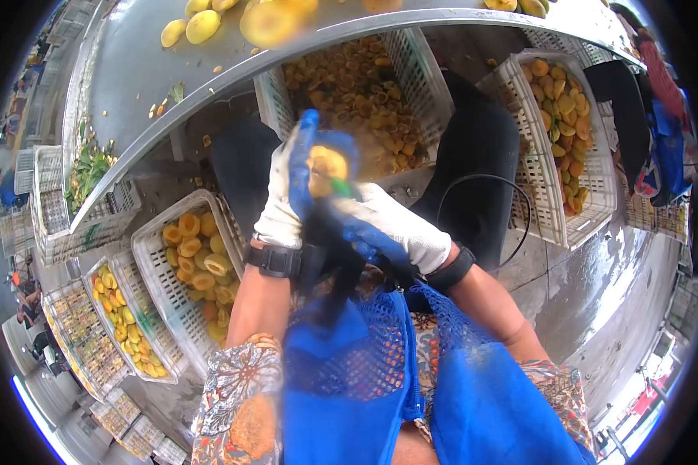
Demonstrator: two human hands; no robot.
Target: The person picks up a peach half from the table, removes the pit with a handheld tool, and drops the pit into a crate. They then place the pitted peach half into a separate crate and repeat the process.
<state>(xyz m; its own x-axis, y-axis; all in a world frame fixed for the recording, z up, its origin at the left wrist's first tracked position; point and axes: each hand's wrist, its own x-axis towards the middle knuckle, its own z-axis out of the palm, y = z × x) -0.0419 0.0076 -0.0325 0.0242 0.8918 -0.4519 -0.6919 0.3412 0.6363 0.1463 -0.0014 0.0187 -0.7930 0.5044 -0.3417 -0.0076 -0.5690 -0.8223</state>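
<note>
My left hand (pixel 296 174), in a white and blue glove, is wrapped round a yellow fruit (pixel 327 167) whose cut face shows. Close against its right side is my right hand (pixel 380 225), gloved the same way, closed round a tool (pixel 340 186) of which only a blurred green part shows at the fruit. The tool's tip is too smeared to make out. Both hands are over my lap, in front of a white crate (pixel 430 85) that holds many fruit scraps (pixel 357 93).
A metal table (pixel 139 70) with whole yellow fruits (pixel 203 26) and green leaves (pixel 89 174) curves across the top. Crates of fruit stand at the left (pixel 151 248) and right (pixel 520 139). A black cable (pixel 485 177) loops by my right knee. Another person (pixel 659 139) is at the far right.
</note>
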